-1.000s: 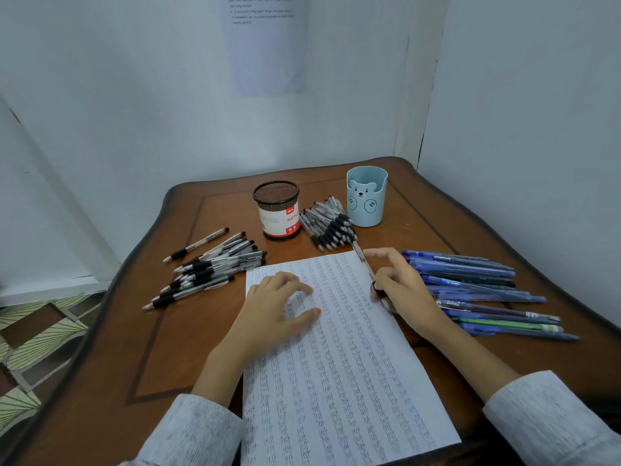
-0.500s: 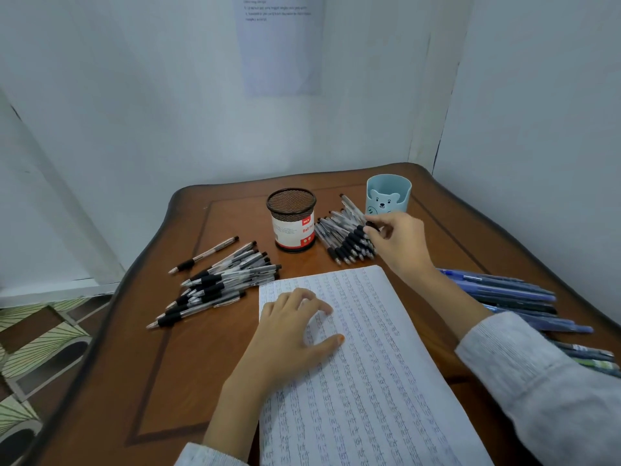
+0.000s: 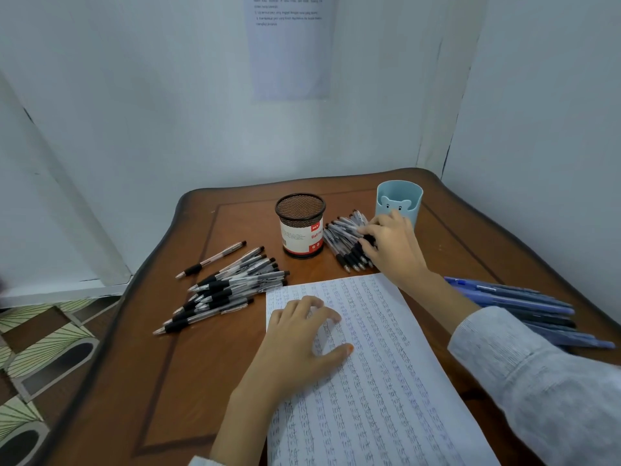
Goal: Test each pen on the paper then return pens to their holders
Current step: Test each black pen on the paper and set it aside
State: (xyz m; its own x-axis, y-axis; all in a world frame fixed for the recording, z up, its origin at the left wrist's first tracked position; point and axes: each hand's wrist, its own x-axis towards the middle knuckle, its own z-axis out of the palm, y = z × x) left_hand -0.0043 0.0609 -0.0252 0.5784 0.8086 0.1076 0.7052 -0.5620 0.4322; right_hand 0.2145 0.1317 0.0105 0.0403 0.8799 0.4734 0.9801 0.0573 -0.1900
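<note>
Black-grip pen pile [image 3: 228, 290]: loose on table [image 3: 188, 381], L side. Mesh holder [image 3: 300, 227]: upright, rear ctr. L hand [image 3: 302, 344]: fingers relaxed, pressing paper [image 3: 386, 398] flat, nothing grasped. Ctr pen pile [image 3: 346, 243]: btwn mesh holder & blue cup [image 3: 400, 200]. R hand [image 3: 393, 250]: fingertips on ctr pen pile; grip can't be determined. Blue pens [image 3: 517, 304]: R edge.

Right fingers [image 3: 373, 227] among black pens [image 3: 342, 242]: grip unclear.

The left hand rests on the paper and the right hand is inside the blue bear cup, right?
No. The right hand is not inside the blue bear cup; it touches the pile of black pens beside the cup. The left hand does rest on the paper. The head view shows this.
</note>
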